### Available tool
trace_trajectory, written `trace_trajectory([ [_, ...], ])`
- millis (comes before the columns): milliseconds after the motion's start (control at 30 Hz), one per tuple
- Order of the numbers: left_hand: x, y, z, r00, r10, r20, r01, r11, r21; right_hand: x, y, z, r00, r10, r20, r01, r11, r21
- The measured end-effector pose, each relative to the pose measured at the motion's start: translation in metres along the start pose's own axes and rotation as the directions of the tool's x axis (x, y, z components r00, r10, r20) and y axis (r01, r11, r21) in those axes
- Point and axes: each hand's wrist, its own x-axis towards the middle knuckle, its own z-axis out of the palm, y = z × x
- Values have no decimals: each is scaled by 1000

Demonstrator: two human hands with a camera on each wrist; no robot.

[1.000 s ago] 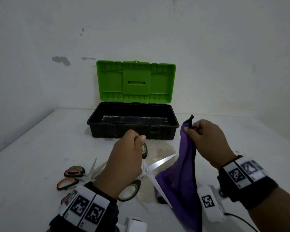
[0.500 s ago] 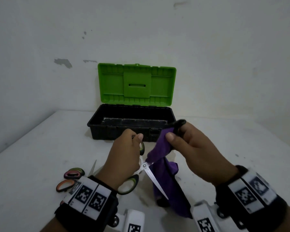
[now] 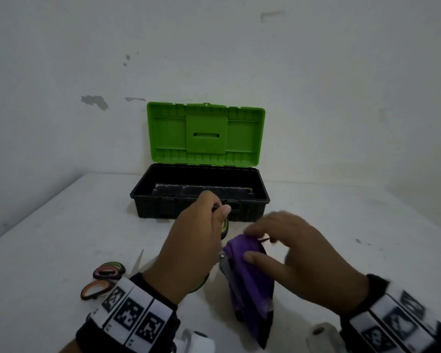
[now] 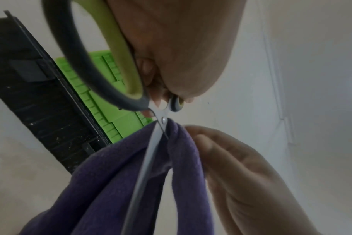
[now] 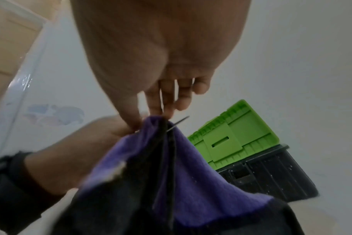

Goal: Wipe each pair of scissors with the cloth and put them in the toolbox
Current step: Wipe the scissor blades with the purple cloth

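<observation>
No readable text anywhere (the wristbands point(image 3: 133, 318) carry only coded squares).

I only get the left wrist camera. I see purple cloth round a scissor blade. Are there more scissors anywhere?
Observer: Yes, the head view shows more scissors lying on the table, left of the left hand.
Operator: Any in the toolbox?
Observer: The head view looks into the open toolbox; no scissors show inside.
Operator: Where's the blade's tip?
Observer: In the right wrist view, the green-handled scissors poke out of the purple cloth beside the fingers of the right hand.
</observation>
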Motion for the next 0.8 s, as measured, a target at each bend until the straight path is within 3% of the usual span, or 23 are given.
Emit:
trace_trajectory([
  [100, -1, 5, 3, 998, 54, 9, -54, 999, -2, 13, 2, 9, 993, -2, 115, 27, 977, -213],
  [333, -1, 0, 8, 990, 138, -31, -136, 990, 43, 32, -2, 12, 954, -49, 295, 80, 992, -95],
  [567, -6, -8, 13, 981, 115, -158, -113, 993, 21, 26, 15, 0, 943, -53, 328, 73, 996, -48],
  [800, -8, -14, 10, 979, 124, -163, -125, 992, 8, 10, 37, -16, 950, -2, 311, 7, 1000, -16],
])
